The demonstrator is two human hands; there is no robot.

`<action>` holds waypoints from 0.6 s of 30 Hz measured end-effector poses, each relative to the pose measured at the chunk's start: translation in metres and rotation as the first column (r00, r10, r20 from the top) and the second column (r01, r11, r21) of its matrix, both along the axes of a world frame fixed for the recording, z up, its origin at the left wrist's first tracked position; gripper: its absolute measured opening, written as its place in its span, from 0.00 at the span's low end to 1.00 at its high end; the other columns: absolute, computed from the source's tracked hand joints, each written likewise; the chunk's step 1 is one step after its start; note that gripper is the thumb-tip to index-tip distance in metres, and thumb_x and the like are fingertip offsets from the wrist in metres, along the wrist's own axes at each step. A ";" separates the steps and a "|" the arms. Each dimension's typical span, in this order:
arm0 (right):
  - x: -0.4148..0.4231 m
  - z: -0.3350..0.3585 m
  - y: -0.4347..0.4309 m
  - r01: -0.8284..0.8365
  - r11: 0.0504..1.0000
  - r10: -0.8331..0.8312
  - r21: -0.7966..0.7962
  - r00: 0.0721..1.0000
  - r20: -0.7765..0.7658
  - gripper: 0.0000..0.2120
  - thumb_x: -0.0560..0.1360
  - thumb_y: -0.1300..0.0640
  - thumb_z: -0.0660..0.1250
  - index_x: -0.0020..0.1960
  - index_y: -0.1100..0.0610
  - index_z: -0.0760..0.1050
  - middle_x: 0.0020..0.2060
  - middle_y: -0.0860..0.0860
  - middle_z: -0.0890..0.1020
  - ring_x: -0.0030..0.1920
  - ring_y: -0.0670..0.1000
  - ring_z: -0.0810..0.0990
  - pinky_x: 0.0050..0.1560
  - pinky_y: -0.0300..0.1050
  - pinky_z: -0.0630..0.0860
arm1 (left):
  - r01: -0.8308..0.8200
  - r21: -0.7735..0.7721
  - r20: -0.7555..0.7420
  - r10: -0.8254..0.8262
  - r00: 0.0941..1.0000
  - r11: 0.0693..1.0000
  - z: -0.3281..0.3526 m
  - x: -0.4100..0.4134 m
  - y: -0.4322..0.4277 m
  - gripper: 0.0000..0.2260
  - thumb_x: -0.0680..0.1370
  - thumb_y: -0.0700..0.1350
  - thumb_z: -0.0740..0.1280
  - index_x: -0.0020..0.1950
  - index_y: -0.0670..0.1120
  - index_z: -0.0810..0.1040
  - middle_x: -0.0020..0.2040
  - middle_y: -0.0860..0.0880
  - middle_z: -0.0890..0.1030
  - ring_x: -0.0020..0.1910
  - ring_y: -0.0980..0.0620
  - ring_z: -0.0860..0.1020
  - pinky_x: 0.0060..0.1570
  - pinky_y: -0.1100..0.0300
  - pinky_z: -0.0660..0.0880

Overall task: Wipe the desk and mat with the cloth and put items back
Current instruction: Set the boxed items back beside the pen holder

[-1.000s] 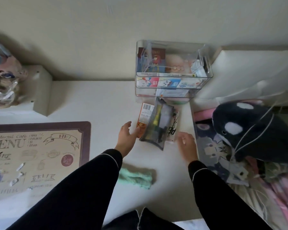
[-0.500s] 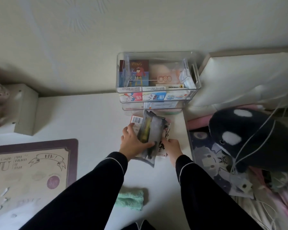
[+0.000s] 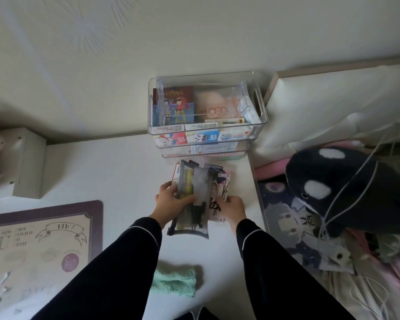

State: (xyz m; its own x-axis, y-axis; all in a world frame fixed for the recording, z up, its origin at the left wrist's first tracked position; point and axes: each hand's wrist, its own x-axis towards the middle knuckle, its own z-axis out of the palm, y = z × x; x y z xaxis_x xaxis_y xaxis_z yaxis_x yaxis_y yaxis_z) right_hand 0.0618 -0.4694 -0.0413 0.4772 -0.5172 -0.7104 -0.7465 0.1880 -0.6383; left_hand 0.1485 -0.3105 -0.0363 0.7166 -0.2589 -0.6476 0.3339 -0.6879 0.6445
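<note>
A stack of flat packets with a clear zip pouch on top lies on the white desk, just in front of a clear plastic bin. My left hand grips the stack's left side, thumb over the pouch. My right hand holds its right side at the printed booklet. The mint green cloth lies folded on the desk near me, between my sleeves. The printed menu mat lies flat at the left.
The clear bin holds cards and packets and stands against the wall. A white box sits at the back left. Right of the desk edge is a bed with an orca plush, white cables and a pillow.
Both hands closed in from either side of the stack and now grip it. The view has shifted, so the bin and stack sit lower and more central.
</note>
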 end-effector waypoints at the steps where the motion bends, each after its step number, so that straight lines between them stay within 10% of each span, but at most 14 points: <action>1: -0.001 -0.001 0.000 -0.009 1.000 0.009 -0.003 1.000 -0.008 0.12 0.76 0.56 0.68 0.46 0.66 0.79 0.45 0.62 0.84 0.47 0.61 0.83 0.51 0.59 0.80 | -0.071 -0.091 -0.034 0.069 0.997 0.993 0.000 0.000 0.004 0.20 0.67 0.56 0.75 0.55 0.50 0.78 0.66 0.50 0.68 0.62 0.45 0.71 0.58 0.47 0.76; 5: -0.002 -0.002 0.007 0.001 0.997 -0.001 -0.079 1.000 0.007 0.09 0.75 0.58 0.67 0.48 0.63 0.70 0.48 0.57 0.77 0.48 0.55 0.76 0.45 0.46 0.75 | -0.317 -0.311 -0.185 0.270 0.945 0.896 0.005 0.001 0.021 0.11 0.72 0.49 0.73 0.52 0.48 0.79 0.47 0.48 0.84 0.49 0.43 0.82 0.41 0.57 0.81; 14: -0.017 0.017 0.012 0.310 0.935 -0.278 -0.174 0.943 0.185 0.16 0.77 0.69 0.60 0.63 0.57 0.68 0.48 0.55 0.79 0.49 0.57 0.80 0.54 0.56 0.77 | -0.585 -0.371 -0.477 0.393 0.787 0.721 -0.001 0.003 0.055 0.16 0.80 0.51 0.61 0.60 0.40 0.75 0.52 0.40 0.82 0.50 0.41 0.82 0.46 0.48 0.81; 18: -0.013 0.017 0.030 0.151 0.988 -0.136 -0.046 0.963 0.232 0.18 0.77 0.70 0.59 0.66 0.60 0.69 0.52 0.59 0.79 0.48 0.55 0.78 0.51 0.51 0.77 | -0.654 -0.291 -0.625 0.379 0.683 0.698 -0.005 0.000 0.066 0.22 0.80 0.58 0.58 0.57 0.41 0.79 0.52 0.38 0.83 0.47 0.38 0.82 0.44 0.46 0.79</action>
